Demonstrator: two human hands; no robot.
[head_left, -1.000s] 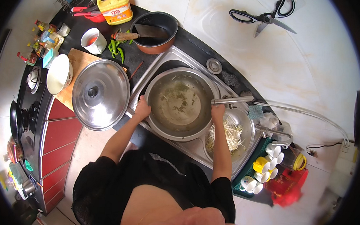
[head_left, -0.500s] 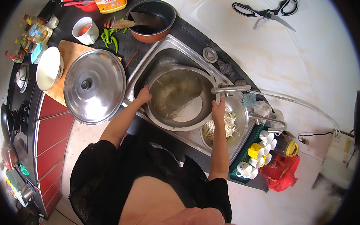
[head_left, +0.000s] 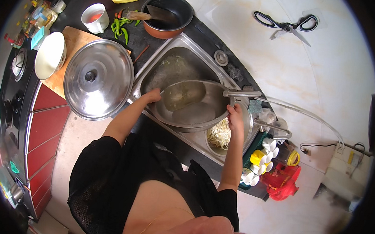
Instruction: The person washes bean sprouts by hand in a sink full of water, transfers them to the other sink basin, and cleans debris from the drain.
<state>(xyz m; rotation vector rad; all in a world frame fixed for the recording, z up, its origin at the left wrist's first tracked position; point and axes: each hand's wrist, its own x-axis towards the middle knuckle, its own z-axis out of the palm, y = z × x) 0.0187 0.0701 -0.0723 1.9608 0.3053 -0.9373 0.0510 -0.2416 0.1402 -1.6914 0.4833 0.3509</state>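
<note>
A large stainless steel basin (head_left: 221, 101) is held over the sink (head_left: 200, 58), tipped with its far side down. Murky water lies against the basin's far wall, and cloudy water with small pale and green bits covers the sink floor. At the basin's left edge, my left hand (head_left: 154, 95) is closed around the rim. My right hand (head_left: 235, 115) grips the opposite rim, close to the faucet spout (head_left: 241, 94). Under my right wrist, pale bean sprouts (head_left: 219, 134) lie in the small side bowl of the sink.
A big steel lid (head_left: 99, 77) lies on a cutting board (head_left: 56, 86) beside a white bowl (head_left: 50, 56). Beyond are green peppers (head_left: 119, 28), a mug (head_left: 95, 19) and a pot (head_left: 169, 16) with a cleaver on it. Cups (head_left: 259, 157) stand right.
The basin has tilted away from me, its far rim dropping and its near side coming up. Its water has gathered at the far wall, and cloudy water now shows in the sink.
</note>
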